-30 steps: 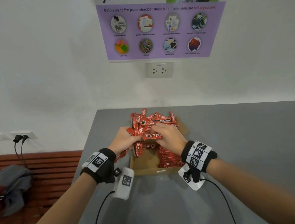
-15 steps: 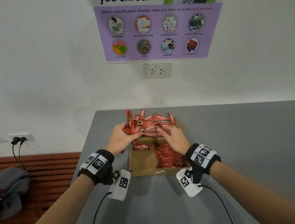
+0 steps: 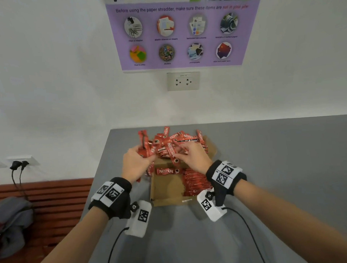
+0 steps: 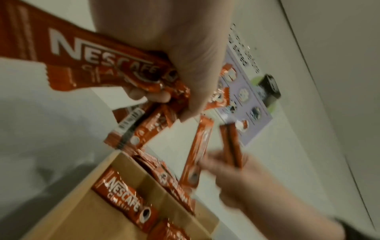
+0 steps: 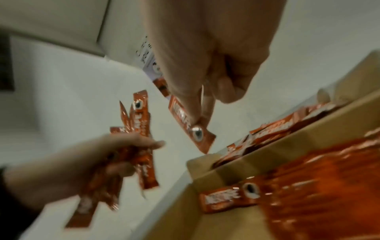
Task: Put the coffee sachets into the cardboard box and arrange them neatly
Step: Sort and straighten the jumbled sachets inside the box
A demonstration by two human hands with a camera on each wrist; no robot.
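A brown cardboard box lies open on the grey table. Along its right side stands a neat row of red coffee sachets, and one sachet lies crosswise by the far wall. A loose pile of sachets sits at the box's far end. My left hand grips a bundle of sachets just left of the box. My right hand pinches a single sachet above the far end of the box, close to the left hand.
The table ends at a white wall with a socket and a purple poster. To the left, below the table edge, is a wooden bench with a grey garment. Wrist cables trail toward me.
Both hands have moved from over the box toward the far pile. My right hand, which lay on the pile, now pinches one sachet lifted clear; the left still holds its bundle.
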